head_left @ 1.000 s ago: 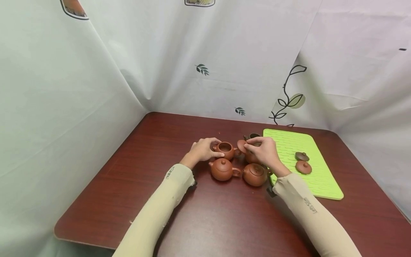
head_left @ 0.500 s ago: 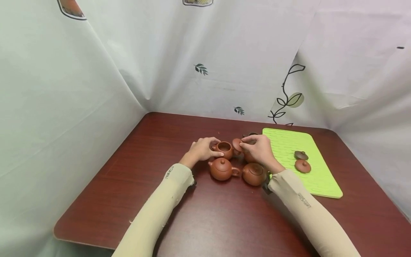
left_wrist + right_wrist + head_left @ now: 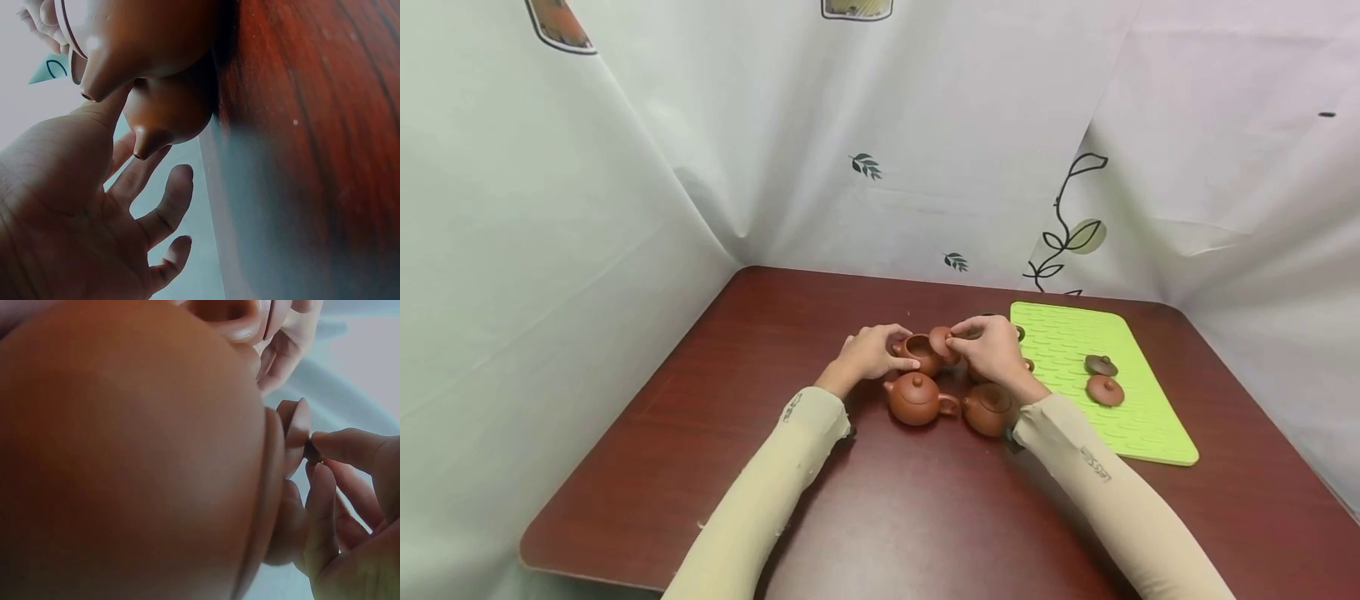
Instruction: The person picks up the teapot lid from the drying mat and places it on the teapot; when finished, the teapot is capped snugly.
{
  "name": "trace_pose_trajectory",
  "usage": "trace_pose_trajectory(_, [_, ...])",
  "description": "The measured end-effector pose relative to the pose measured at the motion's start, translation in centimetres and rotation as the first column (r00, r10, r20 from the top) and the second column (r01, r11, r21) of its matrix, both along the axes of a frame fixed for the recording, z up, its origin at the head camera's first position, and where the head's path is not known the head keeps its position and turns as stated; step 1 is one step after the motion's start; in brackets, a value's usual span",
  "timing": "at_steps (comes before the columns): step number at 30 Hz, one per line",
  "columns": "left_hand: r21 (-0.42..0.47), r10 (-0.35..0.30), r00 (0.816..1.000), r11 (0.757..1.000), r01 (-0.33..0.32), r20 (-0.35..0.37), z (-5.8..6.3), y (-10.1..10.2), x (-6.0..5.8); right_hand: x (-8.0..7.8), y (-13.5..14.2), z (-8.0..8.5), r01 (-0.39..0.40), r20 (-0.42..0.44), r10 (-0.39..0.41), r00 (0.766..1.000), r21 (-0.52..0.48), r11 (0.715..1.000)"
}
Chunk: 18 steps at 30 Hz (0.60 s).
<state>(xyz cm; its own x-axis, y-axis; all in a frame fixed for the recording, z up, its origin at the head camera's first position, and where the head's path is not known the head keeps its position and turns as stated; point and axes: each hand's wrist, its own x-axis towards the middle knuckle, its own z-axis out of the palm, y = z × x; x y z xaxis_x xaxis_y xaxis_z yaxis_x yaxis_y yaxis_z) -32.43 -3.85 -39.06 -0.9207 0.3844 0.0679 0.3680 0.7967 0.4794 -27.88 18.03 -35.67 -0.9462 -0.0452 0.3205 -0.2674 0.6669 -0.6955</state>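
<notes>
On a reddish-brown table (image 3: 700,400), an open, round red-brown clay teapot (image 3: 929,364) is gripped from the left by the left hand (image 3: 872,350), while a tilted, round red-brown clay lid (image 3: 940,341), pinched in the right hand (image 3: 996,350), is held at the teapot's right edge.

Two lids (image 3: 1105,391) on mat (image 3: 1067,333); mat right of clustered teapots (image 3: 913,403); curtain (image 3: 940,108) behind table (image 3: 715,417).

A dark red-brown table (image 3: 880,517) with rounded corners showed a streaky wood grain. Grouped around its middle stood a reddish-brown lidded teapot (image 3: 913,402), an open-mouthed teapot (image 3: 917,360) behind it, a third teapot (image 3: 987,412) to the right and partly hidden pots (image 3: 976,374). A bright green mat (image 3: 1056,346) lay near them on the right.
</notes>
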Motion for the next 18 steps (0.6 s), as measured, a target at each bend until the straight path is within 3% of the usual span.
trace_pose_trajectory(8, [-0.008,-0.002,1.0,1.0,0.002,0.001,-0.1,-0.1,0.1,-0.4,-0.7,-0.2,0.042,0.008,-0.042,0.999,0.036,0.998])
trace_pose_trajectory(18, [-0.019,0.001,1.0,1.0,-0.001,0.0,0.1,0.0,0.2,-1.0,-1.9,-0.1,0.013,0.035,-0.014,0.999,0.033,0.999])
